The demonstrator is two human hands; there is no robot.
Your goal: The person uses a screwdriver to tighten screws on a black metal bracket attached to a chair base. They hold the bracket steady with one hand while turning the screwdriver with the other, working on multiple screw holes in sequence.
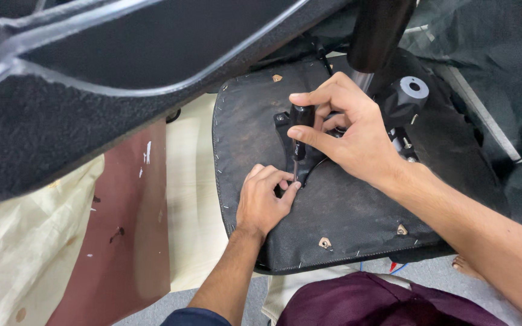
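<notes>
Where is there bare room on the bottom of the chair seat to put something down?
The seat underside is bare near its front edge, between the left hand and right forearm. It is also bare left of the screwdriver. Around the metal plate, knob and right hand it is crowded.

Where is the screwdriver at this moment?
In the head view the screwdriver stands upright at centre, held by the right hand, its tip beside the left hand on the black seat underside.

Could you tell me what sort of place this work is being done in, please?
Probably a home or small workshop floor: an upturned chair seat lies on grey carpet beside cream cloth, the right hand holding a screwdriver.
</notes>
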